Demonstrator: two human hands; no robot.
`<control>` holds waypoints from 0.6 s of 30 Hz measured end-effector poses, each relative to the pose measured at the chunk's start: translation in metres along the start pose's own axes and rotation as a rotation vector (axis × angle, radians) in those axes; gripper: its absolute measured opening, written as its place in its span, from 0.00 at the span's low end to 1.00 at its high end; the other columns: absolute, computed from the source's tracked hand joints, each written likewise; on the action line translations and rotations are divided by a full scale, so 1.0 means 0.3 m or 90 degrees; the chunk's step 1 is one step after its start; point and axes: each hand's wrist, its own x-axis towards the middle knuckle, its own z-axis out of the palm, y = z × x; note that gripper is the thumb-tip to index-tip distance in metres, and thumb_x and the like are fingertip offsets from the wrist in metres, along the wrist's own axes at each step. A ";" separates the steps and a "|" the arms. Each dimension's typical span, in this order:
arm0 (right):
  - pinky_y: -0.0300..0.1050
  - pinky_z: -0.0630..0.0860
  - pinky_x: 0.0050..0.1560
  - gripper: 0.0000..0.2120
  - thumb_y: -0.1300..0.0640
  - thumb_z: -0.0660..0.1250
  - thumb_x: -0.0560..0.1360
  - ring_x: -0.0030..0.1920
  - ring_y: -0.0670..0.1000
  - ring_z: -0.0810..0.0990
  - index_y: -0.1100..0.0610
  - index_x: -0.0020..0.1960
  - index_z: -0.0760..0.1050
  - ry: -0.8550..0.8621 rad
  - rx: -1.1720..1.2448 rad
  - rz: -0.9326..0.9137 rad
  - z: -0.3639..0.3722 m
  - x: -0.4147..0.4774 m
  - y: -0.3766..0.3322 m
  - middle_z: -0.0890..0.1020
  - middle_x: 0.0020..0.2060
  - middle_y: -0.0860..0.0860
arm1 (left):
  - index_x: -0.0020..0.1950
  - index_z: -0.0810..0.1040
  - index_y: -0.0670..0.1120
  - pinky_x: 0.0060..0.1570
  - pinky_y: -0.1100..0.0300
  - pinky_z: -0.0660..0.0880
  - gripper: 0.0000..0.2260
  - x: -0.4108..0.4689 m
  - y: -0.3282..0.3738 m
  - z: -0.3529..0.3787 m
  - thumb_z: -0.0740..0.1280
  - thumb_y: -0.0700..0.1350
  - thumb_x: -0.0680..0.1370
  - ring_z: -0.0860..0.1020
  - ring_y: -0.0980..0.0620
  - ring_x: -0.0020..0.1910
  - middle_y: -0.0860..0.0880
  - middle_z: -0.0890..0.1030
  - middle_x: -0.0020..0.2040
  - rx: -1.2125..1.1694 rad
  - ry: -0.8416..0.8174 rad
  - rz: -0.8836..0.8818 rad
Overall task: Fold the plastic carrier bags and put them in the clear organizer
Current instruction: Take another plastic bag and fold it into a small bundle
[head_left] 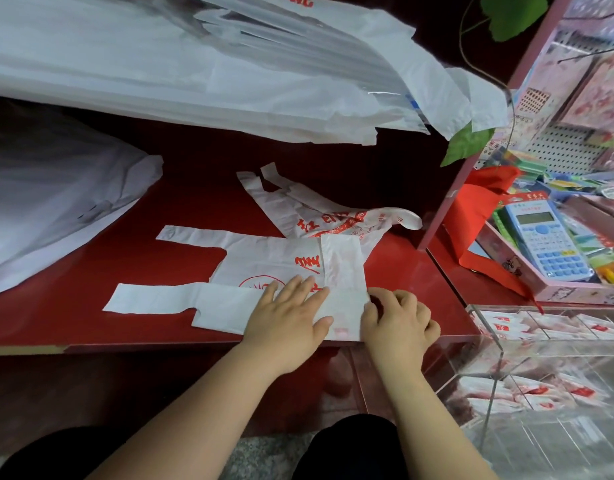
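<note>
Head view: we look down at a red surface (160,244) and at our two bare hands. A white carrier bag (264,268) with red print lies flat on the surface, right in front of us. Its two long handles point to the left. Its right end is folded over into a white strip that runs away from us.

Our left hand (291,317) lies flat on the bag. Its fingers (298,289) are straight and spread, and they press the bag down. Our right hand (399,323) is just beside it, at the near part of the folded strip. Its fingers (402,299) are curled, and they pinch the edge of the fold.

A second bag (319,216) lies just behind the first one. It is crumpled and touches the first bag at the right end.

The clear organizer (541,368) stands to our right, at the end of the surface. It has see-through walls. Folded bags (506,327) with red print lie inside it in small packs.

A big pile of white bags (160,64) fills the top of the view, on a higher level. One more large white bag (56,209) lies on the left.

On the right, past a pink post, we see a blue calculator (544,244) in a pink box (568,292). A red cloth (478,209) lies next to it, and a green leaf (468,143) hangs above.
</note>
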 end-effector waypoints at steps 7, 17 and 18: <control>0.46 0.52 0.60 0.15 0.52 0.59 0.78 0.65 0.53 0.62 0.49 0.63 0.71 -0.066 -0.008 0.006 -0.038 0.034 0.015 0.70 0.64 0.48 | 0.76 0.42 0.57 0.71 0.49 0.36 0.24 -0.025 -0.094 -0.019 0.43 0.59 0.81 0.37 0.54 0.74 0.53 0.40 0.76 0.012 -0.038 -0.048; 0.46 0.56 0.55 0.15 0.47 0.65 0.72 0.60 0.53 0.66 0.50 0.56 0.74 -0.269 0.014 -0.060 -0.030 0.116 -0.171 0.77 0.54 0.48 | 0.75 0.42 0.60 0.70 0.52 0.33 0.43 -0.093 -0.200 -0.036 0.27 0.66 0.59 0.38 0.56 0.74 0.55 0.41 0.76 0.015 -0.008 -0.029; 0.45 0.55 0.53 0.12 0.47 0.66 0.72 0.59 0.52 0.66 0.50 0.53 0.75 -0.268 0.030 -0.057 -0.025 0.115 -0.177 0.77 0.52 0.47 | 0.75 0.44 0.60 0.70 0.52 0.33 0.44 -0.095 -0.204 -0.037 0.27 0.65 0.58 0.39 0.56 0.74 0.55 0.42 0.76 0.012 -0.001 -0.026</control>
